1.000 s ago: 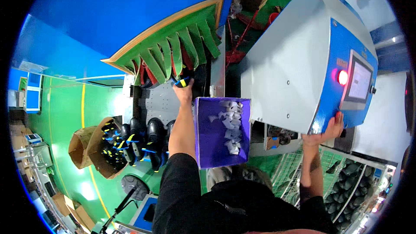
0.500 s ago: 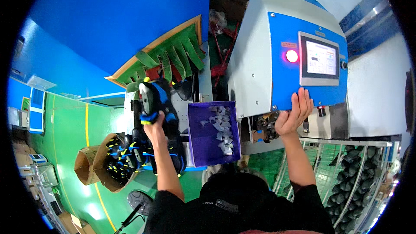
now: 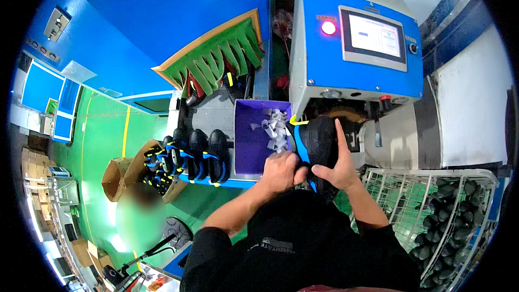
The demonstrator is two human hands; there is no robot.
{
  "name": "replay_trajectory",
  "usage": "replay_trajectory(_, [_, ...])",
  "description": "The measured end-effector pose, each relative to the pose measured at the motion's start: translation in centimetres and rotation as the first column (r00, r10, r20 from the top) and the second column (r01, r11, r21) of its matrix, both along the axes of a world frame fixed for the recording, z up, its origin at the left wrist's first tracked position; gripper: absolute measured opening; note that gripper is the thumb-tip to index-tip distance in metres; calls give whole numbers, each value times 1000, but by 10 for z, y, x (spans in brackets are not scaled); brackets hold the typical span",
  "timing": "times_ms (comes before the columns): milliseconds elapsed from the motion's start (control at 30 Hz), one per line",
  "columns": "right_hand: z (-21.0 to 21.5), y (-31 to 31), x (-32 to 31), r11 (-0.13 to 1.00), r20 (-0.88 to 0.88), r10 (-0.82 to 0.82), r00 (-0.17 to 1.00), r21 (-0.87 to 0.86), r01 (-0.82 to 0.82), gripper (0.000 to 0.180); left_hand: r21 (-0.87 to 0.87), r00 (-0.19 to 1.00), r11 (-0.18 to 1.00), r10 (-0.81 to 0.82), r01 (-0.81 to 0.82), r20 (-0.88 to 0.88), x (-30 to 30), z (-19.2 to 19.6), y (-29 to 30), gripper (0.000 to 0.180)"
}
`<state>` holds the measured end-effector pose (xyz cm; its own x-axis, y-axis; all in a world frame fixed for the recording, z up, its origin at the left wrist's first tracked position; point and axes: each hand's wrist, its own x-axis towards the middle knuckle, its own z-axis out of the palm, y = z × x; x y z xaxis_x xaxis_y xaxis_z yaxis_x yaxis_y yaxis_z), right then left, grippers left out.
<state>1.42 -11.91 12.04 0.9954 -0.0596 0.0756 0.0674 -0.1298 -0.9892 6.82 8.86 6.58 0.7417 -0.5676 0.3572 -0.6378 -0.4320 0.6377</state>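
A black shoe (image 3: 321, 143) with a blue stripe and a yellow tab is held between my two hands, just below the front of a blue-and-grey machine (image 3: 319, 65). My right hand (image 3: 341, 165) grips the shoe's right side, thumb across its near part and fingers stretched along the edge. Curled closed, my left hand (image 3: 281, 173) is at the shoe's near left side; its fingertips are hidden. Beside it is a purple box (image 3: 250, 157) with crumpled grey-white scraps (image 3: 277, 130) inside.
Several similar shoes (image 3: 217, 154) stand on the bench left of the box. Green strips (image 3: 216, 62) hang over an opening behind. Cartons (image 3: 116, 176) are on the floor at left. A wire cart (image 3: 400, 189) at right holds dark shoe-shaped pieces (image 3: 446, 221).
My left hand has come from the bench at left to beside the purple box. My right hand has left the machine's panel edge and now grips the shoe below it.
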Motion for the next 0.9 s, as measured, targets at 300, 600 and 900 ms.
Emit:
replay_trajectory(300, [-35, -75, -100, 235, -395, -23, 918, 891, 389, 81, -151, 715, 958, 73, -245, -696, -30, -54, -83, 32])
replay_trajectory(600, [-113, -134, -158, 739, -443, 53, 895, 620, 263, 117, -128, 407, 979, -54, -158, -912, -83, -78, -113, 38])
replay_trajectory(900, [-67, -135, -49, 911, -370, -406, 836, -97, 400, 114, 186, 671, 976, 211, -110, -711, -50, -89, -63, 40])
